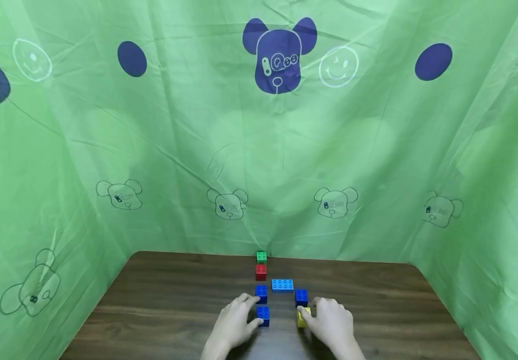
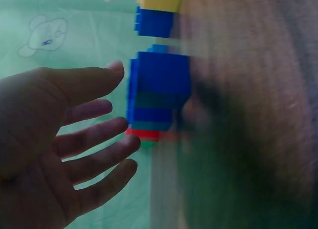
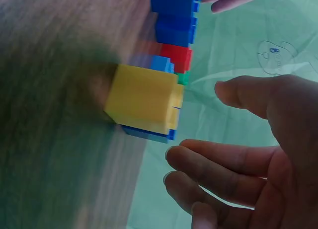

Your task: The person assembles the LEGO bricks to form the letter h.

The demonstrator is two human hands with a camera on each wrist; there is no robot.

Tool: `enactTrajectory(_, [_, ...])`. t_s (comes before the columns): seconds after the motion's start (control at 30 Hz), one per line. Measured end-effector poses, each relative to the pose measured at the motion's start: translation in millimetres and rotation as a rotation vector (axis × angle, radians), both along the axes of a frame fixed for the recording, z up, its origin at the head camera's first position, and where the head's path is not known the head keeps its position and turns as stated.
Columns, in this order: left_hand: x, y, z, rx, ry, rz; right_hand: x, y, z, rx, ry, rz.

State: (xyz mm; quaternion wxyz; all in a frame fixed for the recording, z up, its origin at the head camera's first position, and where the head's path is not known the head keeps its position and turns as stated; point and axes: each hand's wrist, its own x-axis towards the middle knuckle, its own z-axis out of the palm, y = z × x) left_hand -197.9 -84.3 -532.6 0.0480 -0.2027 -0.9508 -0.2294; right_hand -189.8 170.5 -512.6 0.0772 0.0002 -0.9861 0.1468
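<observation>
My left hand (image 1: 235,322) is beside two dark blue building blocks, a nearer one (image 1: 263,316) and a farther one (image 1: 261,294). In the left wrist view its fingers are spread and relaxed, with a gap between thumb and the near blue block (image 2: 164,80). On the other side, my right hand (image 1: 332,322) is by a yellow block (image 1: 303,318), behind which stands another dark blue block (image 1: 301,298). The right wrist view shows the thumb and loosely bent fingers apart from the yellow block (image 3: 141,97). Neither hand holds anything.
A long light blue block (image 1: 283,285) lies between the two rows. Farther back on the brown wooden table (image 1: 173,300) are a red block (image 1: 261,272) and a green block (image 1: 262,257). A green printed cloth (image 1: 286,150) hangs around the back and sides.
</observation>
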Motion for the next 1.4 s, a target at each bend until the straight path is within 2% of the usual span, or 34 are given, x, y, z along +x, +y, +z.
enactTrajectory(0.13, [-5.1, 6.7, -8.0, -0.017, 0.02, -0.006, -7.0, -3.7, -7.1, 0.044, 0.003, -0.029])
enactTrajectory(0.27, [-10.8, 13.1, -9.3, -0.011, 0.067, 0.004, -14.9, -5.1, -11.5, 0.083, 0.067, -0.036])
enactTrajectory(0.37, [-10.5, 14.7, -9.4, -0.012, 0.063, 0.01, -16.8, -6.2, -15.8, 0.075, 0.053, -0.029])
enactTrajectory(0.5, [-5.6, 15.5, -8.1, -0.02, 0.046, -0.008, -16.6, -7.8, -20.8, 0.063, 0.057, -0.024])
enactTrajectory(0.67, [5.5, 18.1, -0.7, 0.0, -0.003, -0.048, -16.9, -8.7, -21.8, 0.049, 0.076, -0.012])
enactTrajectory(0.87, [23.3, 25.6, 3.5, 0.016, -0.057, -0.136, -15.0, -7.9, -21.0, 0.015, 0.009, -0.007])
enactTrajectory(1.0, [30.4, 32.9, -1.5, 0.008, -0.116, -0.168, -13.8, -7.3, -22.1, -0.007, -0.015, 0.002])
enactTrajectory(1.17, [31.2, 37.3, -9.4, 0.037, -0.196, -0.162, -13.8, -6.9, -25.9, -0.048, -0.024, 0.024])
enactTrajectory(1.4, [29.4, 35.4, -18.9, 0.119, -0.194, -0.181, -14.4, -7.4, -31.8, -0.1, 0.005, 0.043])
